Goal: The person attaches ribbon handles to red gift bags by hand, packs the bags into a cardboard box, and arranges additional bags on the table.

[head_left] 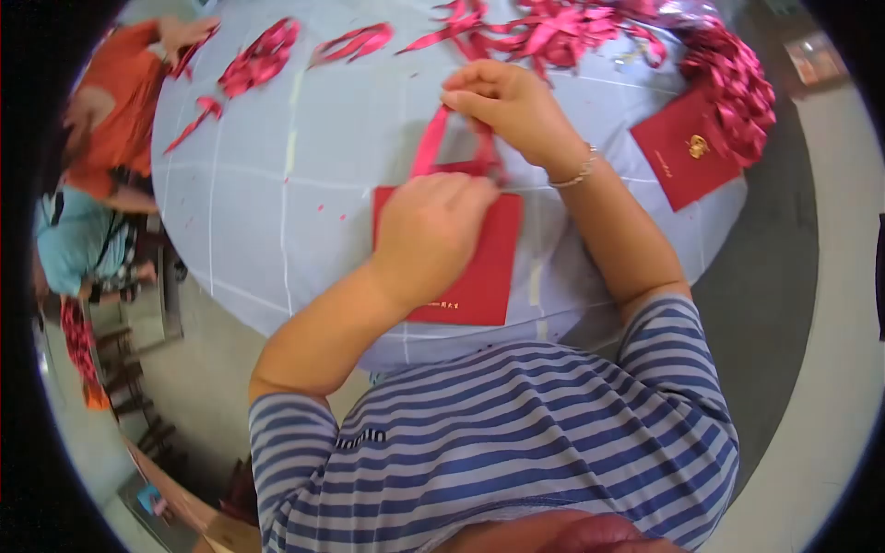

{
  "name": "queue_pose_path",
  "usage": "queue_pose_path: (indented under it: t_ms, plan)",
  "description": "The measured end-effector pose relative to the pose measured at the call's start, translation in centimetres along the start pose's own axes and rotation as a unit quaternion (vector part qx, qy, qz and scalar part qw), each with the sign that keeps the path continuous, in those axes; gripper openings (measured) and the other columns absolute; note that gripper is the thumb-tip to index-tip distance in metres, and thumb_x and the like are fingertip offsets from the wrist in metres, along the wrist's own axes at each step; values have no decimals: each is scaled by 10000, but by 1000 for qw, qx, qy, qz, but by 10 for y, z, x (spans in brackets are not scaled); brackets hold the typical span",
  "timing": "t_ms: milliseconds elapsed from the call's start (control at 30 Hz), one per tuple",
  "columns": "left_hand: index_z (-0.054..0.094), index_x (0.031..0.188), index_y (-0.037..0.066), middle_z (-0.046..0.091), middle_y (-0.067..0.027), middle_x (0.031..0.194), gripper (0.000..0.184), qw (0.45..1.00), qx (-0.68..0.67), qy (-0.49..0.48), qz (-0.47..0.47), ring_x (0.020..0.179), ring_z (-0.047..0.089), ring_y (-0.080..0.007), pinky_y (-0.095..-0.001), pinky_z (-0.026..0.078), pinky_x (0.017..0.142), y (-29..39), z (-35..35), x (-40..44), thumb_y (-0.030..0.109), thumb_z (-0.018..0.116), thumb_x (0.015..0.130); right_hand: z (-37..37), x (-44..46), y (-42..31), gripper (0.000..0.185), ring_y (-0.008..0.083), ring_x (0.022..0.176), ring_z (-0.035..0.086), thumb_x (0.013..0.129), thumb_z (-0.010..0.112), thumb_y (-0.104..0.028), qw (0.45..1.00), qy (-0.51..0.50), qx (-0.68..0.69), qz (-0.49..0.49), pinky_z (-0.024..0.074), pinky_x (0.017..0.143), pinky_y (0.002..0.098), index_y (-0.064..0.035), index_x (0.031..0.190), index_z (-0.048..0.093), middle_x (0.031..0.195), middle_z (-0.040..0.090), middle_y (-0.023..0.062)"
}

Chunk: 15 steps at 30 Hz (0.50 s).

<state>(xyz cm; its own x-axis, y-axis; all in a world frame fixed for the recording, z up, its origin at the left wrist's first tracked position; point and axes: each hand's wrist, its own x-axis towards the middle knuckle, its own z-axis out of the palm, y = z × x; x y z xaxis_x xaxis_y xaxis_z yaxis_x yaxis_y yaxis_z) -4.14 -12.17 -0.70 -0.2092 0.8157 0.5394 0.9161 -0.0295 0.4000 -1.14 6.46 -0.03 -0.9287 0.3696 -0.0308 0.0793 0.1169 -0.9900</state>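
A red paper gift bag [495, 267] lies flat in front of me, with small pale print near its lower edge. My left hand [429, 230] is closed over its upper part, the fingertips at the top edge and partly hidden. From that edge a pinkish-red ribbon handle [429, 146] rises in a loop. Farther out, my right hand [512, 103] pinches the top of this loop between thumb and fingers.
A pale checked cloth covers the round table [249, 203]. Loose ribbons [263, 57] and a ribbon heap [562, 32] lie along the far side. Another red bag [678, 152] with a gold emblem is at right, under bunched ribbons [737, 92]. At left, a person in orange [115, 101] reaches over the table.
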Motion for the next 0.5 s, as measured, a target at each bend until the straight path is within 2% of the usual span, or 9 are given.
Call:
queue_pose_path:
  t_ms: [33,133,200,233,300,333,367,433,500]
  plan:
    - [656,946,37,667,-105,858,122,1000,24,3,-20,780,642,-295,-403,511,690,-4,-2,1,61,675,828,1,4,-1,283,79,827,604,925,669,-201,995,44,-29,-87,502,656,228,10,1105,614,960,659,39]
    - [658,1017,30,679,-132,873,156,995,52,59,-64,752,644,-319,-400,520,674,-13,-6,7,53,651,863,-13,-11,-29,487,136,973,623,883,718,-341,982,59,-173,-57,511,793,269,7,1202,599,1057,667,79]
    - [657,1033,29,680,-136,882,166,993,52,65,-85,760,649,-320,-392,521,676,-20,-11,8,55,647,870,-21,-16,-34,517,148,968,637,849,749,-369,981,-111,-157,14,505,809,293,11,1174,620,1012,678,100]
    - [655,1050,28,681,-141,890,176,990,52,68,-116,768,653,-321,-383,522,679,-21,-14,9,56,643,877,-21,-22,-35,517,148,968,637,849,749,-369,981,-109,-158,11,505,809,293,11,1174,620,1012,678,100]
    - [643,1072,17,682,-150,905,194,987,34,77,-135,783,658,-322,-368,527,700,-19,-14,10,50,644,882,-16,-40,-35,469,197,846,644,860,735,-337,915,-201,-339,-82,502,761,321,19,1146,628,917,666,133]
    - [641,1082,18,683,-150,912,202,991,2,98,-86,777,659,-315,-367,530,707,-22,-9,8,43,646,882,-16,-45,-31,383,152,809,622,889,708,-239,913,-194,-336,-128,492,697,298,20,1157,622,917,670,91]
    - [638,1092,20,683,-149,919,211,992,-27,119,-37,771,661,-308,-365,533,715,-22,-7,6,37,647,882,-16,-53,-25,383,152,809,622,889,708,-239,910,-200,-337,-138,492,697,298,20,1157,622,917,670,91]
    - [614,1125,22,649,-167,1002,310,991,-67,117,1,878,631,-330,-395,520,784,-15,-11,8,49,695,827,-22,-75,-14,297,103,819,600,904,682,-136,991,-85,-100,-36,479,661,267,23,1149,629,929,675,51]
    - [596,1142,24,606,-185,1075,378,983,-76,163,41,983,585,-360,-436,492,850,-9,-15,13,78,717,789,-40,-107,-33,219,92,871,609,909,669,-78,986,14,-163,-17,493,726,231,33,1097,651,950,663,22]
